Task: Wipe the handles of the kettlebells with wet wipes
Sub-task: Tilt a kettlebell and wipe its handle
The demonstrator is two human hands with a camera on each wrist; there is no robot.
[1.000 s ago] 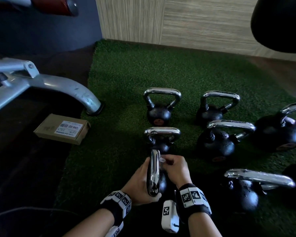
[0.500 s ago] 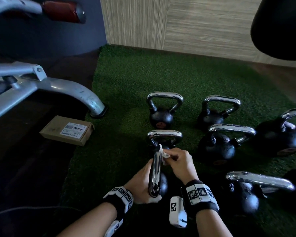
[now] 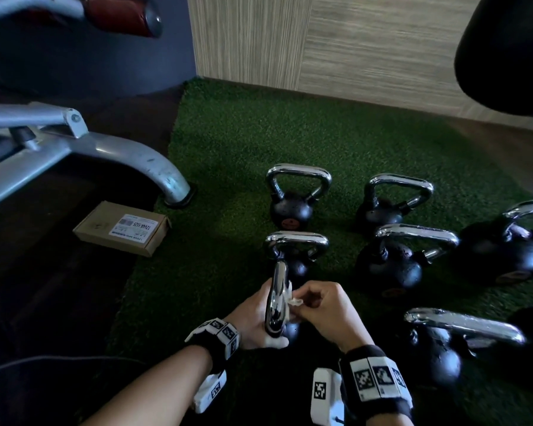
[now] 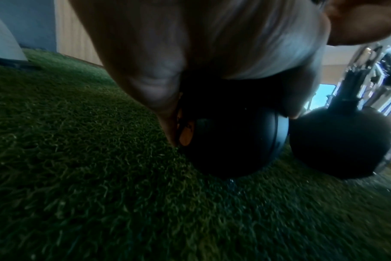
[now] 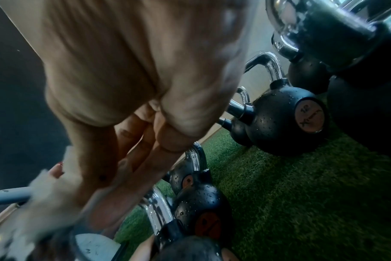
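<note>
In the head view the nearest kettlebell's chrome handle (image 3: pixel 276 302) stands end-on between my hands on the green turf. My left hand (image 3: pixel 256 321) grips it from the left, thumb low by the black ball (image 3: pixel 291 332). My right hand (image 3: pixel 320 309) pinches a crumpled white wet wipe (image 3: pixel 293 299) against the handle's right side, about midway along. The left wrist view has my palm over the black ball (image 4: pixel 232 146). The right wrist view shows the blurred wipe (image 5: pixel 45 194) at my fingertips (image 5: pixel 123 166) beside the wet chrome handle (image 5: pixel 159 211).
Several more chrome-handled kettlebells stand on the turf (image 3: pixel 228 149): one right behind (image 3: pixel 296 244), one farther back (image 3: pixel 291 210), others to the right (image 3: pixel 388 269) (image 3: pixel 437 361). A grey bench leg (image 3: pixel 142 161) and a cardboard box (image 3: pixel 122 227) lie left. A black bag (image 3: pixel 505 50) hangs top right.
My right hand has drawn the wipe from the far top of the handle back toward me to about its middle. The left hand keeps its hold.
</note>
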